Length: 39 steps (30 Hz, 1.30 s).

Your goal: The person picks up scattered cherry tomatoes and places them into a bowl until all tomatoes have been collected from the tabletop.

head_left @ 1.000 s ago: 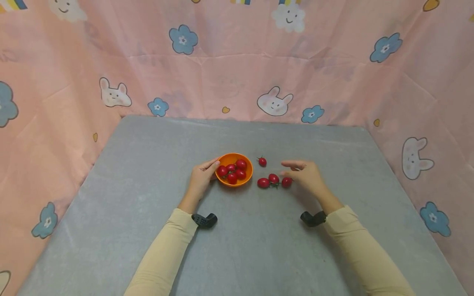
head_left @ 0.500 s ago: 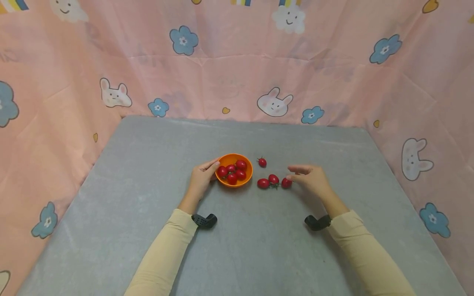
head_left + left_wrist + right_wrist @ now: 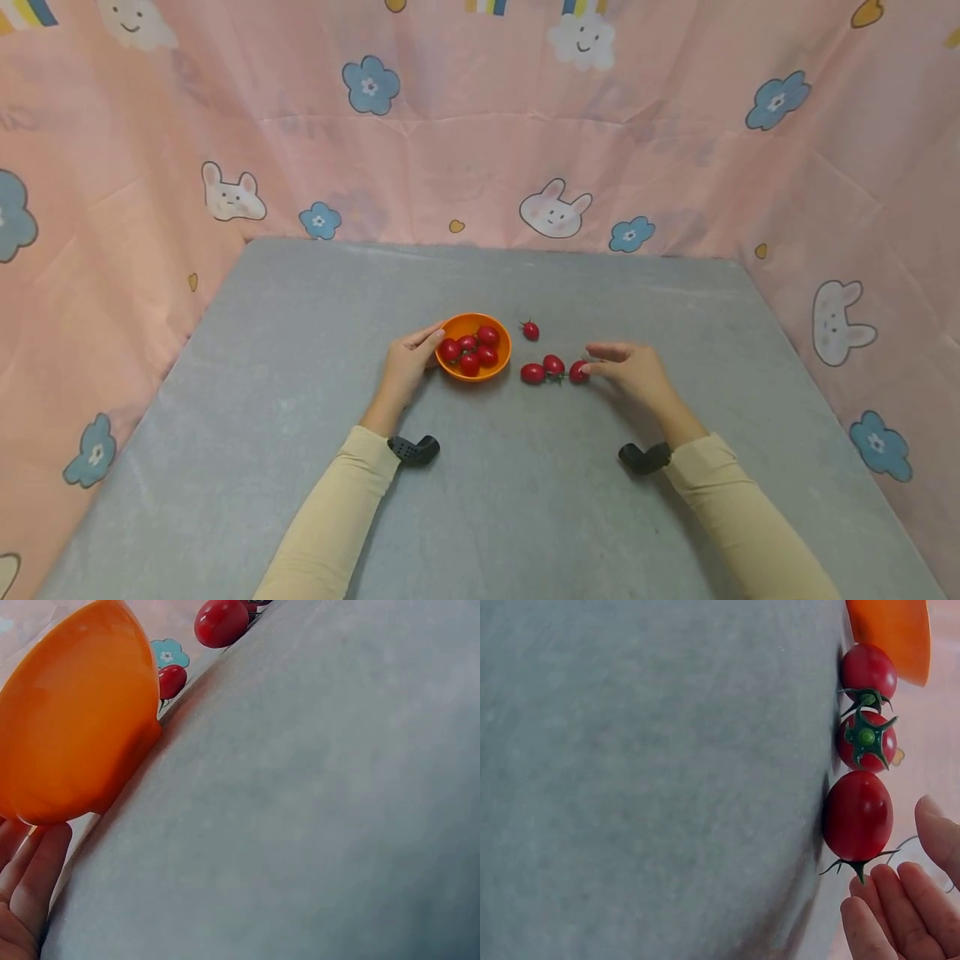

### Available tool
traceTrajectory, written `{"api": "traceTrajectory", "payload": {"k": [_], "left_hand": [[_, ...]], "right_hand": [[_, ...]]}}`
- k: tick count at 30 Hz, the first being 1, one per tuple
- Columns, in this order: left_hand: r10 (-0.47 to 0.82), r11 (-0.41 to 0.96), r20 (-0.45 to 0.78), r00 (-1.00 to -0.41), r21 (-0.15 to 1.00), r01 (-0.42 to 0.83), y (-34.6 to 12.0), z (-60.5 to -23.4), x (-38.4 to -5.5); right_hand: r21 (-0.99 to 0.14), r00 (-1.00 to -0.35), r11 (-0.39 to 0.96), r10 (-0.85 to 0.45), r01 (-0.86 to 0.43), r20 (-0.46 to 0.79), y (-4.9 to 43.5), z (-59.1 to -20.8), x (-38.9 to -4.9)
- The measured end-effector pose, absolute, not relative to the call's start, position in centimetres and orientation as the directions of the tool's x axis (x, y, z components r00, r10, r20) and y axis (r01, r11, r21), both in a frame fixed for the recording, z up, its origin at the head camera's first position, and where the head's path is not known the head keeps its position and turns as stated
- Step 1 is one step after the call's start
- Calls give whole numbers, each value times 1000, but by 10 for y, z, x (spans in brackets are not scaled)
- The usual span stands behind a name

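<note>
In the head view, my left hand (image 3: 407,364) grips the left side of an orange bowl (image 3: 472,322), thumb at the rim and fingers beneath. Several red cherry tomatoes (image 3: 469,364) lie inside it. To the bowl's right, a cherry tomato (image 3: 579,372) rests on the table, nearest my right hand (image 3: 633,372). The right wrist view shows that hand's thumb (image 3: 934,825) and fingers (image 3: 900,907) spread apart beside this tomato (image 3: 859,816), holding nothing. Left of it are two more tomatoes, one red oval (image 3: 533,373) and one with a green stem (image 3: 553,364).
A single cherry tomato (image 3: 531,331) lies farther back, right of the bowl. The grey table (image 3: 480,508) is bordered at the back and sides by a pink patterned cloth (image 3: 450,150). Each wrist carries a black camera mount (image 3: 415,451).
My right hand has shifted slightly right and toward me, its thumb coming down close to the rightmost tomato. The left hand and the bowl have stayed in place.
</note>
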State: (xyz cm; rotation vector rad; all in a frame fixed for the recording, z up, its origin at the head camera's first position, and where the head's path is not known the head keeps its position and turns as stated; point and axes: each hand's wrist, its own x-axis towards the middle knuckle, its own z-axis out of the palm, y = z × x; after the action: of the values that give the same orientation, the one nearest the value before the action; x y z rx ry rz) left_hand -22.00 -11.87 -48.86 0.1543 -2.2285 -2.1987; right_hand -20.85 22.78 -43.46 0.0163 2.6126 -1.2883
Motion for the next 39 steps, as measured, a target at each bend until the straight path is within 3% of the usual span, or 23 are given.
{"api": "traceTrajectory", "payload": {"k": [31, 39], "left_hand": [[-67, -31, -90, -994, 996, -88, -118, -489, -220], [-64, -39, -86, -994, 996, -84, -119, -488, -220]], "right_hand": [[-755, -959, 632, -64, 176, -277, 218, -449, -213], [-783, -957, 584, -32, 215, -287, 220, -442, -214]]}}
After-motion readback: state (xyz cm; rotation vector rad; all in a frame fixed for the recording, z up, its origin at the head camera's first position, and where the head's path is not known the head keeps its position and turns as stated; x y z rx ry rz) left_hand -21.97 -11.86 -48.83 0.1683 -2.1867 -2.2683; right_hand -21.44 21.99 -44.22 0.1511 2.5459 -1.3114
